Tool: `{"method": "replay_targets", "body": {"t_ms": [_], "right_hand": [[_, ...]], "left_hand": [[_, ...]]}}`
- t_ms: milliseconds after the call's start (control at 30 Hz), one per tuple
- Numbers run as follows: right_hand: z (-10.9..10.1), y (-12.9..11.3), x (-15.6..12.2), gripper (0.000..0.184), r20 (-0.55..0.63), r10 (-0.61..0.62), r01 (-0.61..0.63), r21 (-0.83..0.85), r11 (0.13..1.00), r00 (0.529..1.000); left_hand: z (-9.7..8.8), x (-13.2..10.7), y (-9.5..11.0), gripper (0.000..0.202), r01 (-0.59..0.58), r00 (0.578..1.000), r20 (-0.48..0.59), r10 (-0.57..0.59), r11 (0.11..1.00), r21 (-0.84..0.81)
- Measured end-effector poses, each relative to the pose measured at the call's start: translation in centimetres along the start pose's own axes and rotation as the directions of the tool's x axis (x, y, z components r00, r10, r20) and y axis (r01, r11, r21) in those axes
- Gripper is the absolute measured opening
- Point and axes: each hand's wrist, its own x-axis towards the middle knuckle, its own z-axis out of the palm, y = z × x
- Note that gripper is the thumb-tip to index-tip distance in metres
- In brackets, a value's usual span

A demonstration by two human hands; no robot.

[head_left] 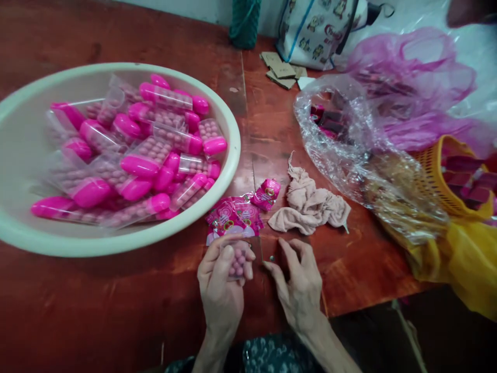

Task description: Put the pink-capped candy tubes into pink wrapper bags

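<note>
My left hand (222, 290) is closed around a small clear container of pink balls (237, 261), its thumb across the front. The container's lower part is hidden in my palm. To its right, my right hand (301, 285) rests low over the table, thumb and forefinger apart with nothing between them. A tiny shiny bit (271, 257) lies by those fingertips. Just beyond my left hand are flat printed pink wrappers (233, 215), and a folded pink packet (267, 194) lies at their right. A crumpled beige cloth (310, 207) sits past my right hand.
At left a wide pale basin (128, 247) holds several clear containers with bright pink caps (140, 165). On the right are a clear plastic bag (330, 140), a pink bag (419, 62) and a yellow basket (430, 166). Cardboard pieces (281, 70) lie near a printed bag (314, 31).
</note>
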Motion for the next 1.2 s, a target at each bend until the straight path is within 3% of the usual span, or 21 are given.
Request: {"method": "replay_targets", "body": {"t_ms": [100,200,367,467,533,633,767,1000,1100,1200], "right_hand": [[0.8,-0.3,-1.2,0.026,0.029,-0.023,0.026,-0.095,0.995,0.999],[1.0,-0.3,-0.4,0.018,0.016,-0.063,0.063,0.027,0.998,0.998],[-0.9,1.1,6.7,0.017,-0.111,-0.065,0.074,0.085,0.994,0.992],[-1.3,2.2,11.3,0.013,0.024,-0.110,0.108,0.080,0.991,0.994],[-0.7,2.9,12.7,0.013,0.137,-0.160,0.151,0.073,0.986,0.978],[0.4,3.6,12.7,0.018,0.204,-0.170,0.163,0.051,0.985,0.964],[0.7,3.8,12.2,0.015,0.187,-0.139,0.132,0.048,0.990,0.972],[1.2,1.9,14.6,0.014,0.139,-0.116,0.101,0.106,0.989,0.983],[2.0,0.9,14.5,0.019,0.129,-0.092,0.078,0.103,0.992,0.987],[2.2,0.6,13.8,0.012,0.131,-0.088,0.070,0.131,0.989,0.987]], "left_hand": [[0.0,0.0,-0.1,0.015,0.015,1.000,0.006,-0.015,1.000,0.005],[0.0,-0.1,-0.2,0.015,0.027,1.000,-0.006,-0.027,1.000,0.008],[0.0,0.2,-0.3,0.017,0.016,1.000,0.011,-0.017,1.000,0.025],[0.0,0.3,-0.5,0.020,-0.009,0.998,0.059,0.006,0.999,0.045],[0.0,0.3,-0.7,0.021,-0.027,0.997,0.075,0.024,0.998,0.049],[-0.1,0.3,-1.0,0.022,-0.043,0.997,0.068,0.040,0.998,0.043],[-0.3,0.4,-1.0,0.022,-0.036,0.998,0.050,0.034,0.998,0.056],[-0.6,0.5,-0.6,0.023,-0.047,0.999,0.014,0.047,0.998,0.039],[-0.5,0.6,-0.5,0.024,-0.018,1.000,-0.014,0.019,1.000,0.022],[-0.3,0.9,-0.4,0.023,0.009,0.999,-0.039,-0.008,1.000,0.019]]}}
